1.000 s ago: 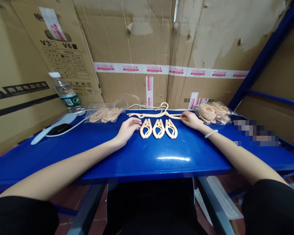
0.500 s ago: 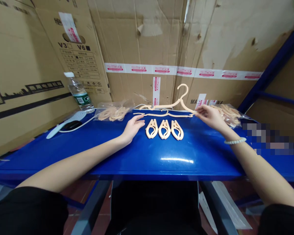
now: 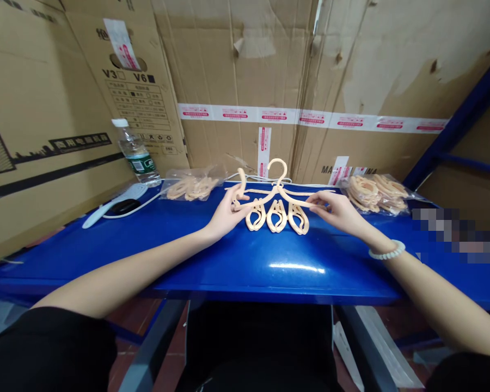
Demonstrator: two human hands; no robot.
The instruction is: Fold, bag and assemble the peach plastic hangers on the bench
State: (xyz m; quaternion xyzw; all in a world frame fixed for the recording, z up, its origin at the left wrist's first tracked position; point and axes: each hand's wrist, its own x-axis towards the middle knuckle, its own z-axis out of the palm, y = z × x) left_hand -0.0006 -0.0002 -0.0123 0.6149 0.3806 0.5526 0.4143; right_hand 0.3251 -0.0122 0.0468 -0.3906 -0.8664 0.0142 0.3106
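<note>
A peach-coloured folding clothes hanger is held up between my two hands, its hook pointing upward. My left hand is closed around the hanger's left arm, whose end piece bends up above the fingers. My right hand pinches the right arm near its tip. Just below, three folded hangers lie in a row on the blue table, their tops partly hidden by the held one. Behind it lies an unfolded hanger, mostly flat on the table.
Clear bags of folded hangers lie at the back left and back right. A water bottle stands at the left, near a pale-handled tool and a black oval object. Cardboard walls the back; a blue post rises at right.
The hanger has come nearer and lower, over the folded ones. My left hand, empty before, now grips its left arm. My right hand still holds the other side.
</note>
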